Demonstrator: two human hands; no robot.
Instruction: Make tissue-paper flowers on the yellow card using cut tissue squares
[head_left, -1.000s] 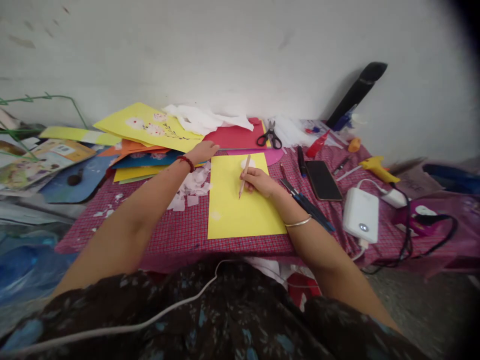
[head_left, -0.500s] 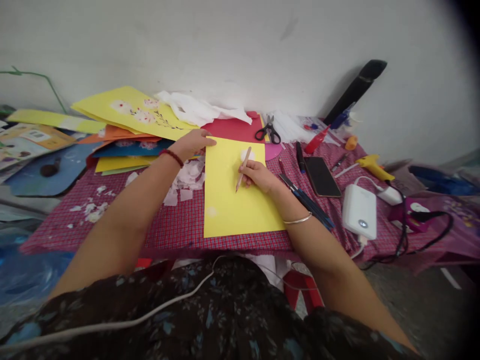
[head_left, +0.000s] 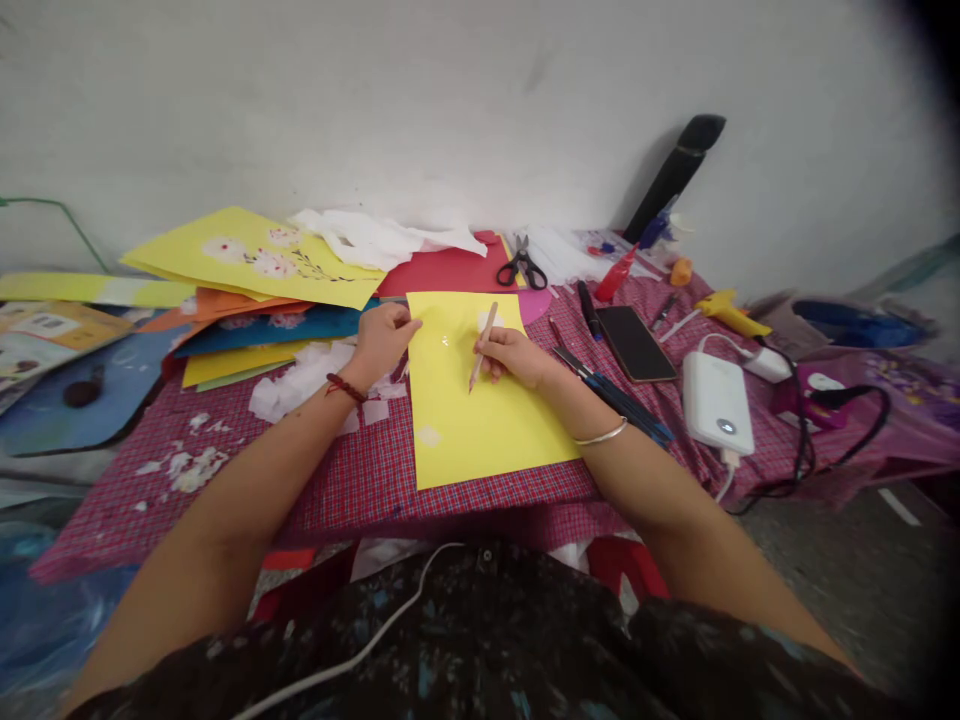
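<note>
Here's the right hand [head_left: 513, 358], fingers pinching a tilted pencil [head_left: 488, 325] over the yellow sheet [head_left: 487, 430], the left hand [head_left: 380, 346] by its far left corner, finger grip impossible to tell

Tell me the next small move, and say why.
Probably spread the left hand flat on the yellow sheet to steady it: the right hand holds the pencil point down over the sheet, while the left is bunched at the sheet's left edge.
</note>
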